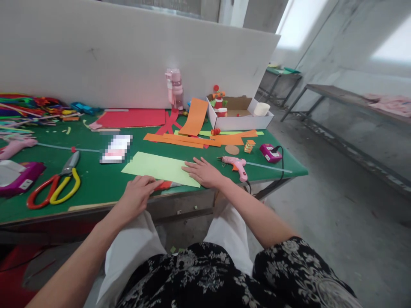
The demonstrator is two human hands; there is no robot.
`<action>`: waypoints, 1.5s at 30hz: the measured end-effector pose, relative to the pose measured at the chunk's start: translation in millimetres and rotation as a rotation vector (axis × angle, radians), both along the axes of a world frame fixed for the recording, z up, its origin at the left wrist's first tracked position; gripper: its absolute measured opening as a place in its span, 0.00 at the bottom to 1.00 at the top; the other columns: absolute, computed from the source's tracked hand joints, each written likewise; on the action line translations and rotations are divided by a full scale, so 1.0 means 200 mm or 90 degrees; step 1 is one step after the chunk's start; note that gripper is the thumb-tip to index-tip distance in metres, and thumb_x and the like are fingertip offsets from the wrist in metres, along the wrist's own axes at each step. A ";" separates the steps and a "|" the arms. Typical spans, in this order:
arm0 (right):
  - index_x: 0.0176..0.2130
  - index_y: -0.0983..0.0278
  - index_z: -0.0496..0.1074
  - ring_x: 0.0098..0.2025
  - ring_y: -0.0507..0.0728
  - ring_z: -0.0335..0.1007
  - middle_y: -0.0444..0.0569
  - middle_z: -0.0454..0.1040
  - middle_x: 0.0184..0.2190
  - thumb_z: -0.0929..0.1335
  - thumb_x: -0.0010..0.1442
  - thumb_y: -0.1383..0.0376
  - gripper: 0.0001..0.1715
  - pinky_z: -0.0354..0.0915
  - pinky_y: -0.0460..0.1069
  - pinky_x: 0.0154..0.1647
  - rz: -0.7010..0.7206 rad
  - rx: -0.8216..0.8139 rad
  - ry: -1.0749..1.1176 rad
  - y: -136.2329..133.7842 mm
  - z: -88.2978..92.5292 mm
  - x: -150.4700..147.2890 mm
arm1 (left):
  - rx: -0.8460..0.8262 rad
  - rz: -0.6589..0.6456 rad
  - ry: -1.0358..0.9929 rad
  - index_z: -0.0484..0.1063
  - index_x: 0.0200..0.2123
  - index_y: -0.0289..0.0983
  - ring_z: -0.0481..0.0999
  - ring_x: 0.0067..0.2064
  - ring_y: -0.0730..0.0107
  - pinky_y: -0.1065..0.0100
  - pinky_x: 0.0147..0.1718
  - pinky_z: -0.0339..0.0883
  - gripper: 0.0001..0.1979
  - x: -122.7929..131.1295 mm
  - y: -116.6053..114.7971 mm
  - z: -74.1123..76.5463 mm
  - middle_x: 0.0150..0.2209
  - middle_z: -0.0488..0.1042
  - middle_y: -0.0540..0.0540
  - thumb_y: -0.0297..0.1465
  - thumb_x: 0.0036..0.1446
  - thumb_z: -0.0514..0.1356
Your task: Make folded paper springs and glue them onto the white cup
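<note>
A pale green sheet of paper lies along the front edge of the table. My right hand rests flat on its right end, fingers spread. At the paper's near edge, my left hand is closed on a red-handled tool with a grey blade; the paper and fingers hide part of it, so its exact kind is unclear. To the right of my right hand lies a pink glue gun with a glue stick in its back. Shears with red and yellow handles lie left of my left hand.
Behind the paper are a phone, orange strips, red sheets and a pink bottle. A white box stands back right. Purple power blocks sit at both sides. Colourful pipe cleaners pile up far left.
</note>
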State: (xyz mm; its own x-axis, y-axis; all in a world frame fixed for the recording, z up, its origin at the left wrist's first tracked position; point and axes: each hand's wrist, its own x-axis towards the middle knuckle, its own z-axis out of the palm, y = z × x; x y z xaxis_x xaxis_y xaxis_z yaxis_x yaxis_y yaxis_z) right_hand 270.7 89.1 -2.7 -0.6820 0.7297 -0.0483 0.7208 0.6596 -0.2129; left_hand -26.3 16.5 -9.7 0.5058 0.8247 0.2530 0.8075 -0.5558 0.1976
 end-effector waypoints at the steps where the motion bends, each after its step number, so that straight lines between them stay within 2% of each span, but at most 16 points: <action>1: 0.70 0.54 0.57 0.74 0.65 0.42 0.42 0.55 0.71 0.54 0.74 0.58 0.29 0.41 0.65 0.73 0.000 -0.001 -0.001 0.00 0.00 0.00 | -0.005 -0.004 0.004 0.74 0.55 0.41 0.70 0.45 0.55 0.60 0.38 0.62 0.28 0.01 0.00 0.01 0.47 0.74 0.39 0.21 0.58 0.45; 13: 0.70 0.54 0.57 0.74 0.65 0.43 0.42 0.56 0.71 0.56 0.74 0.59 0.28 0.43 0.66 0.72 0.008 0.025 0.005 0.01 -0.04 0.00 | -0.031 -0.017 0.013 0.74 0.55 0.42 0.71 0.45 0.56 0.60 0.40 0.64 0.26 0.08 -0.02 0.02 0.47 0.75 0.39 0.23 0.62 0.44; 27: 0.70 0.53 0.57 0.74 0.66 0.43 0.41 0.56 0.71 0.55 0.74 0.59 0.28 0.42 0.66 0.72 0.004 0.026 0.006 0.01 -0.04 0.00 | -0.022 -0.034 0.019 0.73 0.56 0.44 0.70 0.47 0.58 0.62 0.42 0.63 0.27 0.15 -0.02 0.03 0.46 0.74 0.42 0.21 0.60 0.46; 33: 0.69 0.52 0.58 0.74 0.65 0.43 0.41 0.57 0.71 0.56 0.74 0.59 0.28 0.42 0.65 0.72 0.007 0.028 0.016 0.01 -0.05 0.00 | -0.040 -0.041 0.005 0.74 0.55 0.42 0.71 0.47 0.57 0.60 0.41 0.64 0.27 0.16 -0.02 0.03 0.48 0.75 0.40 0.22 0.61 0.44; 37: 0.69 0.53 0.58 0.74 0.65 0.42 0.42 0.56 0.71 0.57 0.73 0.59 0.28 0.41 0.66 0.72 -0.001 0.010 0.015 0.01 -0.04 -0.01 | -0.060 -0.056 -0.018 0.75 0.54 0.41 0.71 0.47 0.56 0.58 0.42 0.65 0.26 0.19 -0.06 0.06 0.48 0.75 0.39 0.22 0.62 0.43; 39: 0.69 0.54 0.58 0.74 0.66 0.42 0.42 0.56 0.71 0.57 0.73 0.60 0.28 0.41 0.66 0.72 0.000 -0.001 0.019 0.01 -0.02 0.00 | -0.104 -0.101 -0.055 0.73 0.56 0.44 0.71 0.49 0.59 0.59 0.46 0.66 0.26 0.17 -0.10 0.08 0.48 0.75 0.41 0.24 0.65 0.43; 41: 0.69 0.54 0.58 0.74 0.65 0.42 0.43 0.56 0.71 0.57 0.73 0.61 0.28 0.42 0.66 0.72 0.009 -0.009 0.033 0.01 -0.01 0.01 | -0.141 -0.114 -0.109 0.70 0.59 0.47 0.72 0.52 0.62 0.61 0.50 0.66 0.23 0.08 -0.14 0.11 0.51 0.74 0.44 0.28 0.67 0.44; 43: 0.69 0.55 0.59 0.74 0.64 0.44 0.46 0.56 0.71 0.57 0.72 0.63 0.28 0.44 0.66 0.72 0.017 -0.016 0.054 0.00 0.02 0.03 | -0.112 -0.020 -0.158 0.67 0.60 0.45 0.72 0.53 0.61 0.61 0.52 0.66 0.21 -0.06 -0.17 0.14 0.52 0.74 0.43 0.33 0.68 0.47; 45: 0.69 0.59 0.59 0.73 0.64 0.46 0.51 0.55 0.71 0.57 0.72 0.63 0.29 0.45 0.66 0.71 0.001 -0.013 0.072 -0.01 0.03 0.03 | -0.021 0.164 -0.173 0.66 0.60 0.40 0.73 0.51 0.56 0.57 0.52 0.67 0.22 -0.23 -0.18 0.16 0.50 0.74 0.40 0.38 0.65 0.50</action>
State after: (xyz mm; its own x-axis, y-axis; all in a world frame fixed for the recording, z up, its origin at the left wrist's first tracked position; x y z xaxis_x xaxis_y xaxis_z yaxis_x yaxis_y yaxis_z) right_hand 276.7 87.0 3.9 -0.6849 0.7285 0.0149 0.6905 0.6553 -0.3063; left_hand -71.8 -20.2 23.0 0.1992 0.9259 0.3211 0.8355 -0.3317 0.4381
